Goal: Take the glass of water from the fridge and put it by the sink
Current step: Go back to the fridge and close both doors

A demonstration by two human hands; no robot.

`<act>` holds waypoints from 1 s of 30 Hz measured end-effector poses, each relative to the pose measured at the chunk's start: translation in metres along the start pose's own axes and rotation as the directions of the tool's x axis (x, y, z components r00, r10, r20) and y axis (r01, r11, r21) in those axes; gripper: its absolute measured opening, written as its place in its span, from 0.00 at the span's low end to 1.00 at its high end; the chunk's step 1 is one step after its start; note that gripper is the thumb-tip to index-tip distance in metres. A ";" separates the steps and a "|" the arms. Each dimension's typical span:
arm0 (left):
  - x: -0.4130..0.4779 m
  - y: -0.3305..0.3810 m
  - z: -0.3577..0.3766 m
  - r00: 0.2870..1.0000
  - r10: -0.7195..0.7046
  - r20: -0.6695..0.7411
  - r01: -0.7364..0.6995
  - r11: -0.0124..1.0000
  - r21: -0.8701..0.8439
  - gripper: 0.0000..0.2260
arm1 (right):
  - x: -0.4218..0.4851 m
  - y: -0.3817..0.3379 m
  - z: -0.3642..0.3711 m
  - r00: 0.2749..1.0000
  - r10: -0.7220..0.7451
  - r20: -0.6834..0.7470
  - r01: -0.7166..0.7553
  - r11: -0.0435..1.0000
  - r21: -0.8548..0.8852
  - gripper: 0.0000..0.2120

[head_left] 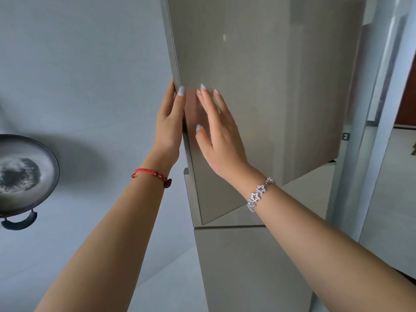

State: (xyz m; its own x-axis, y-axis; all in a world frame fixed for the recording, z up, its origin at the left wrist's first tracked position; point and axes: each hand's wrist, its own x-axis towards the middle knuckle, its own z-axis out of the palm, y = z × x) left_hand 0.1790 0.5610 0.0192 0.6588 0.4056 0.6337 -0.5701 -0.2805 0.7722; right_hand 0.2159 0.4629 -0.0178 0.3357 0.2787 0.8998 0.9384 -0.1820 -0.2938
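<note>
While left hand [169, 122] hooks fridge door [258, 97] edge, nearer; right hand [221, 140] flat, empty; glass unseen, behind door.

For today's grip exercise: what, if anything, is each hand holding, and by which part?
The left hand grips the fridge door by its left vertical edge, fingers wrapped round it. The right hand holds nothing; it is open against the door's front.

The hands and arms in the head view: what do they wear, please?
Both forearms are bare, with no sleeves in view. The left hand has a red braided cord bracelet at its wrist, with dark red beads. The right hand has a silver bracelet of sparkling flower-shaped links. The fingernails carry pale blue polish.
</note>
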 end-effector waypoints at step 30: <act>0.178 -0.150 -0.027 0.915 -0.041 -0.402 0.090 0.991 0.103 0.13 | 0.105 0.170 0.136 0.957 -0.291 -0.011 0.290 0.956 -0.044 0.27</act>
State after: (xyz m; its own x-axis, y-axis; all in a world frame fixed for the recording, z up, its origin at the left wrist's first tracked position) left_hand 0.3683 0.6989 0.0146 0.4284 0.7324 0.5292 -0.4549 -0.3312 0.8266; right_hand 0.4218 0.5892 -0.0173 0.0475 0.3092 0.9498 0.9908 -0.1350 -0.0056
